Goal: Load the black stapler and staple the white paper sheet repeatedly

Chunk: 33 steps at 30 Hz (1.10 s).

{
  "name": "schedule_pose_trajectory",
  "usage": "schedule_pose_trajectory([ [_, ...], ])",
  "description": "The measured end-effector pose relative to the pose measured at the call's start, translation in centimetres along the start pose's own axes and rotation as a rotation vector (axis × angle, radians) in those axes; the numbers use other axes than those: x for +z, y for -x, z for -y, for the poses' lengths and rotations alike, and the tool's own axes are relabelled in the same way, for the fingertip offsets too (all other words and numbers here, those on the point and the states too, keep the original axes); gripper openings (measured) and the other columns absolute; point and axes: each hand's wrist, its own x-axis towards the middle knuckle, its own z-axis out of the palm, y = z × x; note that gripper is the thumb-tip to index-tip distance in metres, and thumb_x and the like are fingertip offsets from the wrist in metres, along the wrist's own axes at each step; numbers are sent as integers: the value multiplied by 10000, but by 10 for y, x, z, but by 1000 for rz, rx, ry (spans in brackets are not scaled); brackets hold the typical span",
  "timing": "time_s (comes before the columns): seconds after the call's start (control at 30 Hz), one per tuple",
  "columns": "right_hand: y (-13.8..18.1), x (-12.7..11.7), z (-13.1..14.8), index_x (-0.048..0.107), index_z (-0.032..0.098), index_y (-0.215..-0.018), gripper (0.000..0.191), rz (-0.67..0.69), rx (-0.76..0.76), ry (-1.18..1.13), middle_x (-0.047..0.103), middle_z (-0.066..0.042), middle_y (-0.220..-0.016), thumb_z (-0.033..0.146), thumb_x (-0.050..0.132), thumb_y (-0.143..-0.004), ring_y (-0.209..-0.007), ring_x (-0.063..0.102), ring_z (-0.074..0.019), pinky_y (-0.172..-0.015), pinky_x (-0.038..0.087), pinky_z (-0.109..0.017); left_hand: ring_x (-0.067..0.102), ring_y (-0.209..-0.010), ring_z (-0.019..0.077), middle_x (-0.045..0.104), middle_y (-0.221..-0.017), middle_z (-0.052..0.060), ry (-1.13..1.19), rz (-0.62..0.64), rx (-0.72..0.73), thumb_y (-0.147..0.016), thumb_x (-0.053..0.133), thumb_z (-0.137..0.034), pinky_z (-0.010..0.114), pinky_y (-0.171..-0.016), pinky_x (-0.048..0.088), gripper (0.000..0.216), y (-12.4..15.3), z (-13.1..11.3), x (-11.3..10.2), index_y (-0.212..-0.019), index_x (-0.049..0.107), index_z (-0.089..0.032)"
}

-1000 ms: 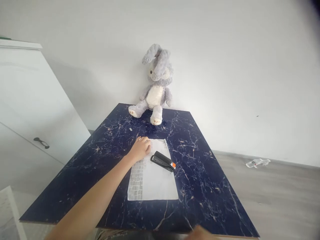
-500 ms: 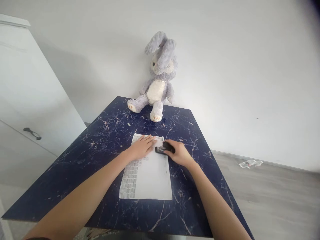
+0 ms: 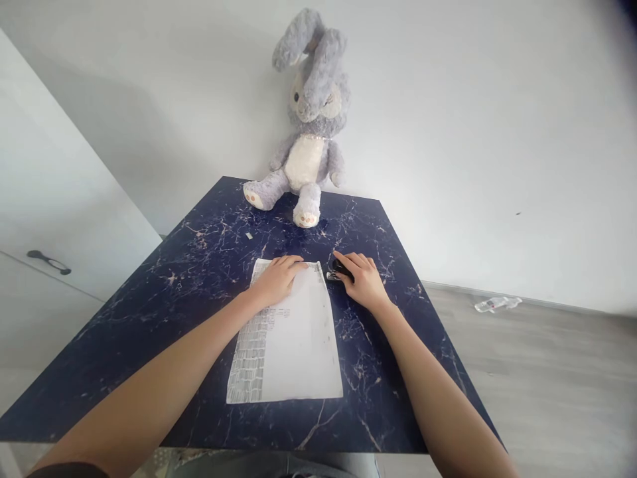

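Note:
My left hand (image 3: 279, 279) is at the top edge of a printed sheet of paper (image 3: 303, 352), its fingers curled together over that edge and the thumb on the page. The sheet lies on the dark blue marbled table (image 3: 189, 318), with a grey pattern down its left side and a slightly bowed right edge. Just right of its upper corner, my right hand (image 3: 365, 282) is closed round a small black stapler (image 3: 343, 269). The index finger stretches out past the stapler, whose silvery end points left. My palm and fingers cover the rest of it.
A grey plush rabbit (image 3: 308, 153) sits at the table's far end against the white wall (image 3: 462, 119). A tiny pale scrap (image 3: 249, 236) lies left of its feet. White drawers (image 3: 54, 199) stand left; a clear plastic bottle (image 3: 497, 303) lies on the floor at right.
My right hand has moved the stapler off the sheet to the right. My left hand's spread fingers have drawn together at the top edge. The whole view has shifted slightly.

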Motion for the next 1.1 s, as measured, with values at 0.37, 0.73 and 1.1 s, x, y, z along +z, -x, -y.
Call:
schedule_pose_trajectory([
  [0.37, -2, 13, 8, 602, 243, -1442, 420, -103, 52, -43, 722, -101, -1163, 321, 532, -1035, -1060, 628, -286, -1008, 427, -462, 204, -1601, 359, 314, -1715, 83, -62, 112, 80, -1043, 528, -488, 697, -1267, 70, 524, 3, -11, -4, -1532, 494, -305],
  [0.73, -5, 15, 9, 673, 238, -1335, 361, -182, 47, -83, 751, -79, -1107, 400, 584, -1026, -1009, 655, -266, -910, 473, -417, 179, -1618, 344, 250, -1745, 11, -27, 239, 262, -1081, 456, -357, 692, -1265, 77, 544, 8, -20, -2, -1612, 374, -442],
  [1.1, -3, 15, 10, 707, 227, -1271, 334, -147, -58, -205, 759, -76, -1070, 427, 566, -1044, -958, 671, -253, -883, 484, -416, 316, -1554, 377, 256, -1738, 88, -60, 159, 239, -1027, 537, -359, 678, -1205, 213, 597, 11, -40, -4, -1605, 404, -425],
])
